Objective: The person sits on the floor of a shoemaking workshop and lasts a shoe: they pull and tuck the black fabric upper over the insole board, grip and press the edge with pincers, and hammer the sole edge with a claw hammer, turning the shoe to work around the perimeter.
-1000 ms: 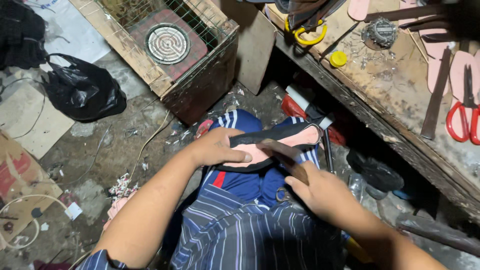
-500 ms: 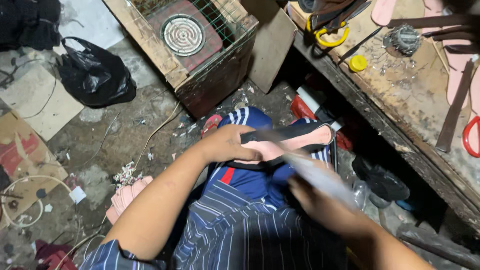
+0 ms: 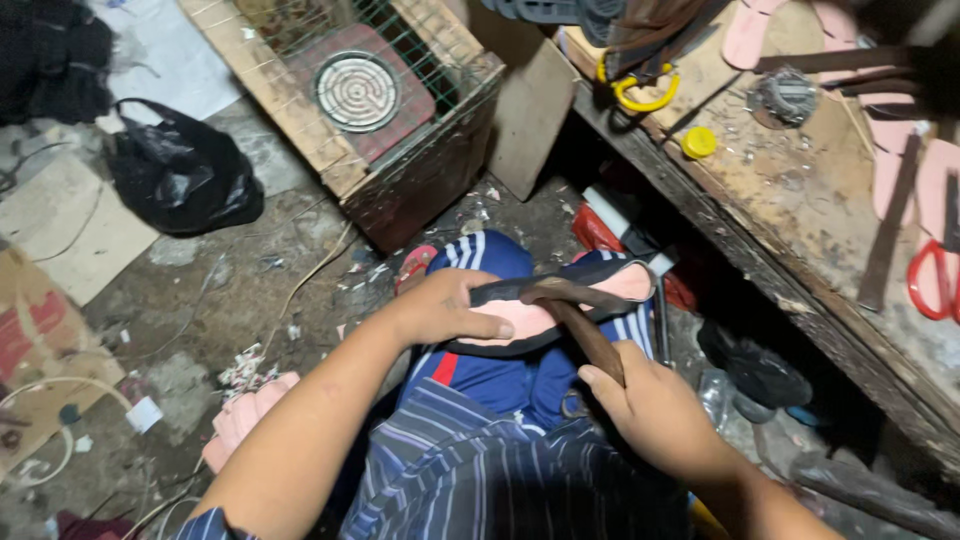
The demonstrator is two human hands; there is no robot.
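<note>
Fingers of the left hand [image 3: 440,312] are pinning the pink sandal [image 3: 560,305] on the knee; the right hand [image 3: 655,410] is clenching a hammer [image 3: 580,322] whose head is landing just beside them, so a glancing blow could crush a fingertip.

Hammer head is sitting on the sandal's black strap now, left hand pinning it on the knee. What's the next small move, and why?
Probably lift the hammer slightly and tap the same spot again. The right hand grips its wooden handle, and its head rests on the black strap of the pink sandal. The left hand holds the sandal steady on the knee, thumb near the head, so keep the stroke short.
</note>
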